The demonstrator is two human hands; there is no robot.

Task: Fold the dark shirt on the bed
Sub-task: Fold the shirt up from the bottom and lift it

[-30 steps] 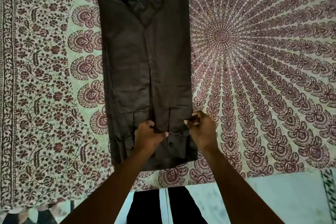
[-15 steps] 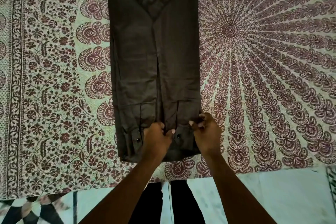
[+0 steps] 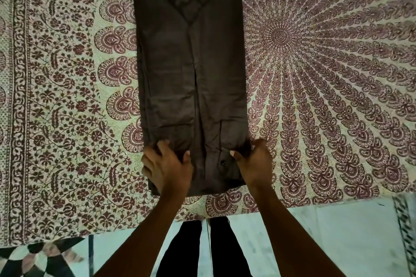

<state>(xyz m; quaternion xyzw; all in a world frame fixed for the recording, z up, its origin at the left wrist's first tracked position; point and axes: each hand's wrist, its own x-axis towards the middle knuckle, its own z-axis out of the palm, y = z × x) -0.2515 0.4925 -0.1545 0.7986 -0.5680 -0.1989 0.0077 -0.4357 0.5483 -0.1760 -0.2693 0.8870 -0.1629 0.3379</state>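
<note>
The dark shirt [image 3: 191, 69] lies on the bed as a long narrow strip, sleeves folded in, collar end far from me and cuffs with a button near me. My left hand [image 3: 167, 167] rests on the near left corner of the shirt, fingers spread over the cloth and thumb pressing beside them. My right hand [image 3: 253, 161] pinches the near right edge of the shirt between thumb and curled fingers.
The bed is covered by a patterned maroon and cream bedsheet [image 3: 326, 74] with a mandala to the right of the shirt. The bed's near edge runs below my hands; pale floor tiles [image 3: 337, 231] and my dark trouser legs [image 3: 202, 249] show beneath.
My left hand has moved left from the middle cuffs to the shirt's near left corner and spread its fingers. My right hand has stayed gripping the right edge.
</note>
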